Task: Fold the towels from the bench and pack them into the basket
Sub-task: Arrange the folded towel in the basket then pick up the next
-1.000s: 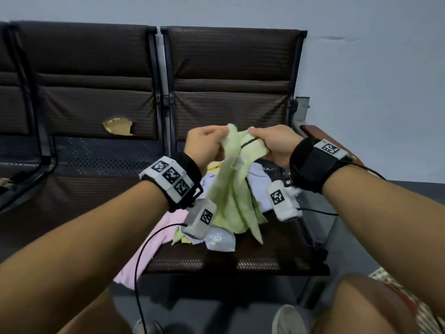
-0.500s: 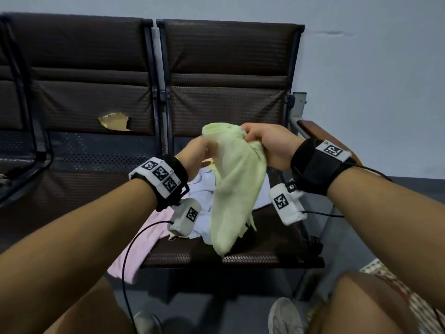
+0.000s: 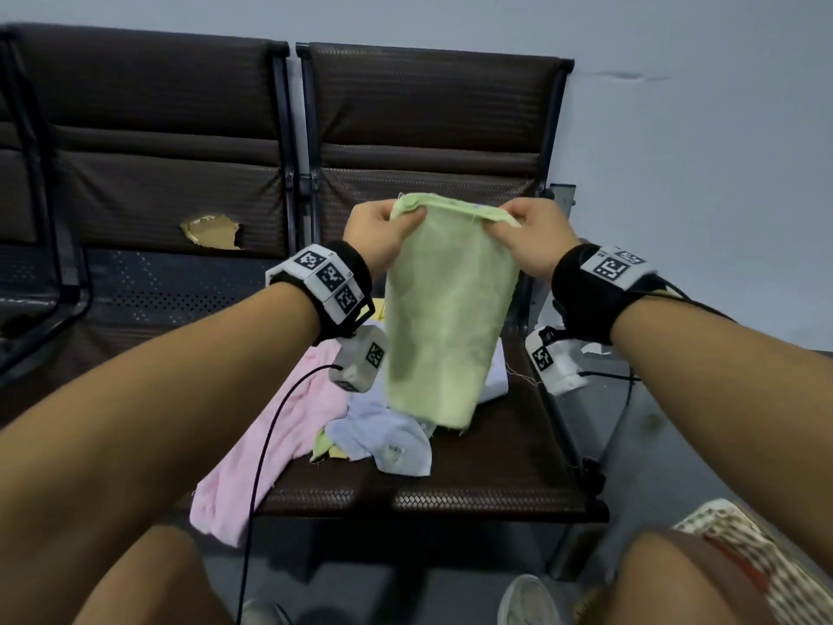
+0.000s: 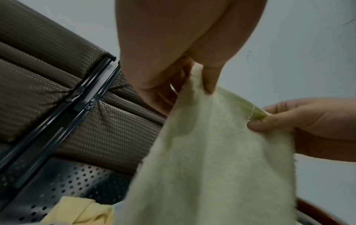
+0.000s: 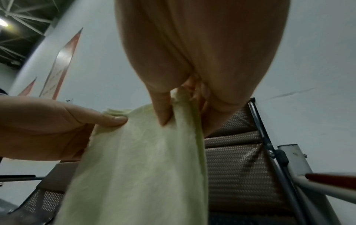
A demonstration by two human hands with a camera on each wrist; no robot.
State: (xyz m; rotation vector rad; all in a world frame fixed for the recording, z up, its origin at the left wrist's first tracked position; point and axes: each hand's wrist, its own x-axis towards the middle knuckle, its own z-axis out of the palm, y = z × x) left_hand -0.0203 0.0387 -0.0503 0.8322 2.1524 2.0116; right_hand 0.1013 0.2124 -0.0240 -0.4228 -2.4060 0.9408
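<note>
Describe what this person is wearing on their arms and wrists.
Both forearms are bare, with no sleeves. The left wrist band is black and carries white square tiles printed with black coded markers; the right wrist band matches it. Under each wrist hangs a small white camera box with its own marker, and a thin black cable trails from the left one.

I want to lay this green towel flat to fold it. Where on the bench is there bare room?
The left seat is bare. On the right seat, only the front-right part beside the blue towel is free. Its middle and left are crowded: the blue towel, the pink towel overhanging the front edge.
</note>
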